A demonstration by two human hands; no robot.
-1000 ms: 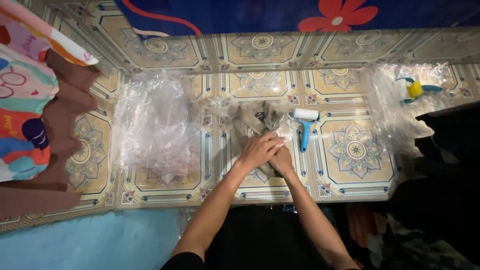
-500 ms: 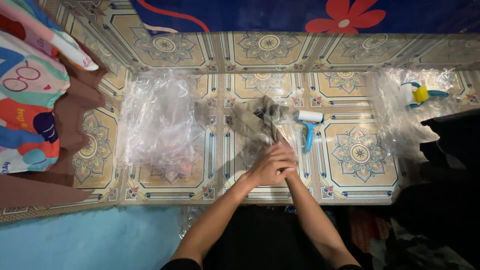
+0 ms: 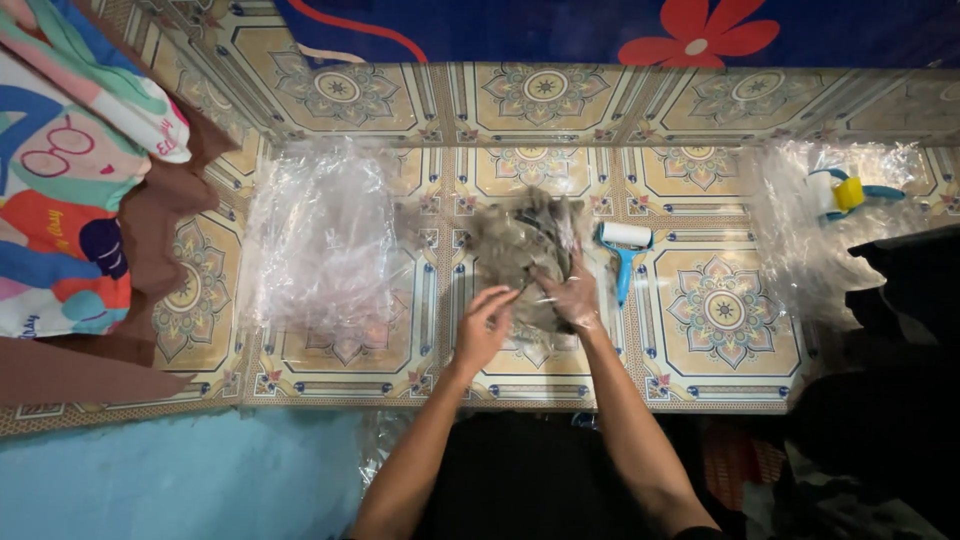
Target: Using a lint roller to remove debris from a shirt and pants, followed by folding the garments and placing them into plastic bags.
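Grey-brown garment [image 3: 525, 250] in clear plastic lies under your fingers — your right hand [image 3: 574, 298] seems inside the bag, your left hand [image 3: 482, 328] pinching its near edge — lint roller [image 3: 624, 252] just right.

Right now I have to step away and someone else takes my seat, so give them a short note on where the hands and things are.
Left hand: fingers curled on the near edge of the clear bag, beside the grey cloth.
Right hand: seems to lie inside the bag, flat against the cloth.
Cloth sits mid-floor, partly in the bag, not fully covered.
Lint roller lies just right of it, untouched.
Stack of clear bags to the left; another roller on plastic at far right.
Bag not yet closed.
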